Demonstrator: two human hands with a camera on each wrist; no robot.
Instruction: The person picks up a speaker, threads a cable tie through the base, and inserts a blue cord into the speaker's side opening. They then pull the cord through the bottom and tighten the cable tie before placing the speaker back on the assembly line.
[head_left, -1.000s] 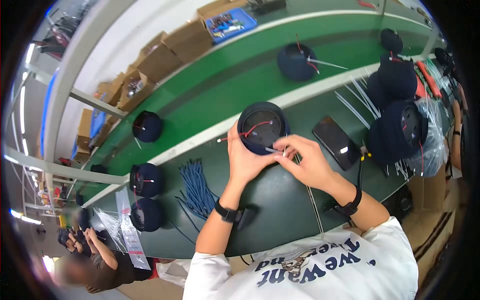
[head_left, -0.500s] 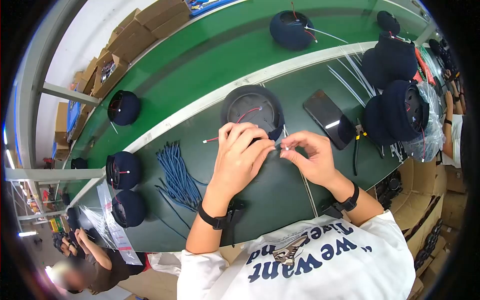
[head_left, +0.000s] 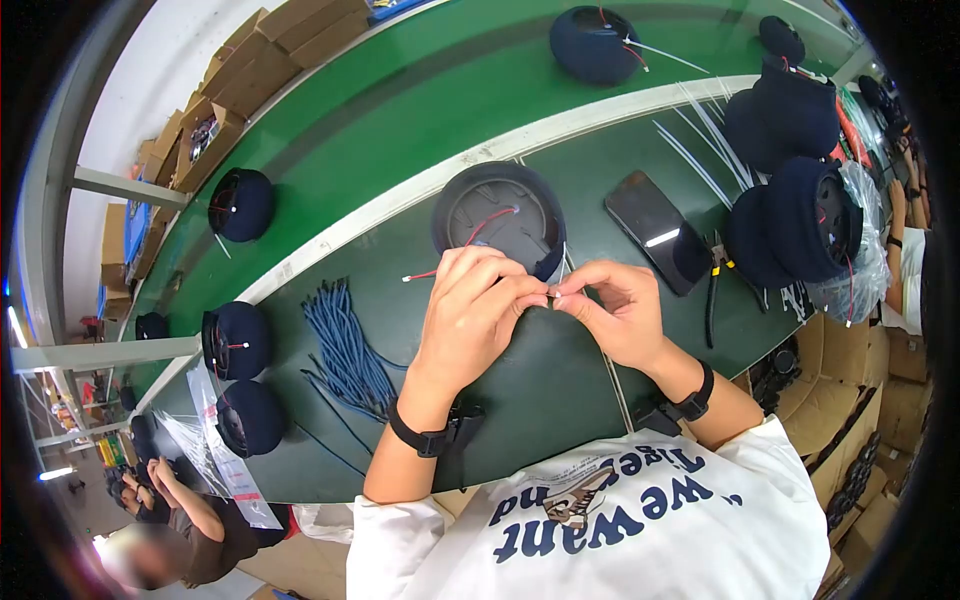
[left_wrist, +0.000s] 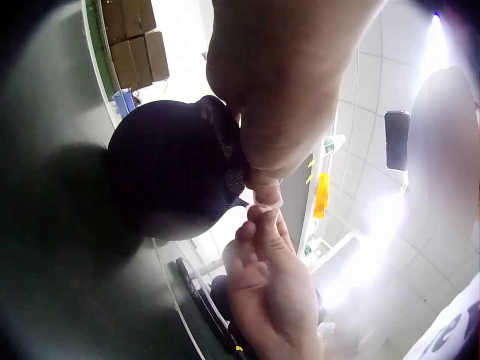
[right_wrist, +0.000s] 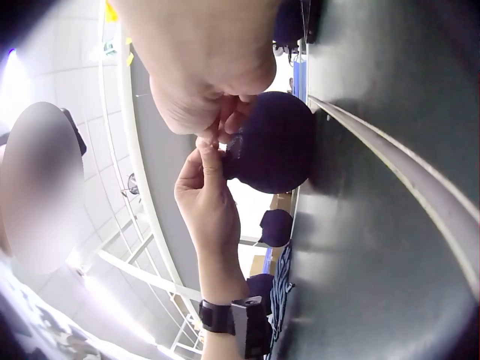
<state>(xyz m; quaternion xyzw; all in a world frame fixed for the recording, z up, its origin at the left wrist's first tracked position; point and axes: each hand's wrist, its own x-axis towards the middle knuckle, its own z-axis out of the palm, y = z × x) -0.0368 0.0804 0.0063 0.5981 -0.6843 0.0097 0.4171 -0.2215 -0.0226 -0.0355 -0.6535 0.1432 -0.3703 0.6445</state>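
A round navy fabric-covered housing (head_left: 485, 185) stands on the dark green table, its hollow dark underside facing up, with a red wire (head_left: 490, 225) coming out. My left hand (head_left: 470, 320) is at its near side, thumb and fingers pinching the edge of the fabric cover (head_left: 549, 264). Opposite it, my right hand (head_left: 618, 315) pinches a thin white cable tie (head_left: 564, 258) close to the rim. Fingertips of both hands meet over a tiny spot, which they mostly hide. In the right wrist view, the housing (right_wrist: 276, 142) sits just beyond the touching fingertips.
Blue cords (head_left: 345, 340) lie in a bundle to the left, near more navy housings (head_left: 237, 340). On the right are a phone (head_left: 655, 230), cutters (head_left: 715, 290), loose cable ties (head_left: 700, 160) and stacked housings (head_left: 790, 225). A green belt (head_left: 400, 160) runs behind a white rail.
My left hand has come off the housing's left side to its near edge, fingers now bent over. Both hands' fingertips have drawn together. The head view has shifted.
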